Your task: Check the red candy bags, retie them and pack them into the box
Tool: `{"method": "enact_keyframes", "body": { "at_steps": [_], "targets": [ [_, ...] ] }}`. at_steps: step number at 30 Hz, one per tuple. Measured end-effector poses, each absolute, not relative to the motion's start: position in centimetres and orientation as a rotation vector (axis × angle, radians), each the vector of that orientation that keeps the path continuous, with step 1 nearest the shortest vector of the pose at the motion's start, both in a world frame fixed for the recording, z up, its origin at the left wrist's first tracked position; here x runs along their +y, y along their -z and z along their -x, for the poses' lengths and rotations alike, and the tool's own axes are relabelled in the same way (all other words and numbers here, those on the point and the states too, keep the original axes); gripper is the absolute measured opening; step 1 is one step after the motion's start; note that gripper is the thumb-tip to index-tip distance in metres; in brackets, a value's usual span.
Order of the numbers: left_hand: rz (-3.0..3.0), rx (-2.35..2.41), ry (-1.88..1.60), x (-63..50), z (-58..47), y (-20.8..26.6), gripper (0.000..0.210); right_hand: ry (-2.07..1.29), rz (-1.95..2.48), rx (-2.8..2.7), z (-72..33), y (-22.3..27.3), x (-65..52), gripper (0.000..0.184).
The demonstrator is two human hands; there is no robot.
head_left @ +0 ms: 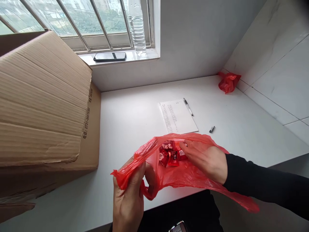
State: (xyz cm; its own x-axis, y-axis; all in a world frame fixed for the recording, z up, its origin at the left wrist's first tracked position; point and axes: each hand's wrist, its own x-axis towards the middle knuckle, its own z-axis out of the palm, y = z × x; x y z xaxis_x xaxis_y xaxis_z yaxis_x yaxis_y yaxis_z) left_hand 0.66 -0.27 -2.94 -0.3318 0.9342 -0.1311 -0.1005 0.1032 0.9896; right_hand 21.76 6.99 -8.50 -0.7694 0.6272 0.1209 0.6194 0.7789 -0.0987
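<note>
A thin red plastic bag (178, 178) is spread open above the front of the table. My left hand (131, 190) is closed on a gathered part of its rim at the left. Several red-wrapped candies (173, 158) lie inside, some with white lettering. My right hand (205, 158), in a black sleeve, reaches into the bag from the right. Its fingers are stretched toward the candies, and nothing shows in them. The lower side of that hand is partly covered by the bag.
A large cardboard box (43, 106) stands at the left. Beyond the bag lie a written sheet (178, 116), a pen (188, 106) and its cap (212, 129). A red bag bundle (229, 82) sits in the far corner. The windowsill holds a phone (109, 57) and a water bottle (138, 30).
</note>
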Motion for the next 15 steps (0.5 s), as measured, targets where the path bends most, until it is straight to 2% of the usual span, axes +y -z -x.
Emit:
{"method": "enact_keyframes", "body": {
  "at_steps": [4, 9, 15],
  "targets": [
    [-0.77, 1.521, -1.401, -0.4, -1.3, 2.5, 0.048, -0.527, 1.136, -2.839, -18.7, 8.5, 8.6, 0.025],
    [-0.867, 1.529, -1.382, -0.7, -0.8, 3.2, 0.048, -0.81, 1.079, -2.807, -17.0, 9.5, 10.6, 0.011],
    [-0.911, 1.514, -1.37, -0.8, -0.3, 3.8, 0.045, -0.935, 1.096, -2.735, -17.7, 10.8, 11.1, 0.021]
  ]
}}
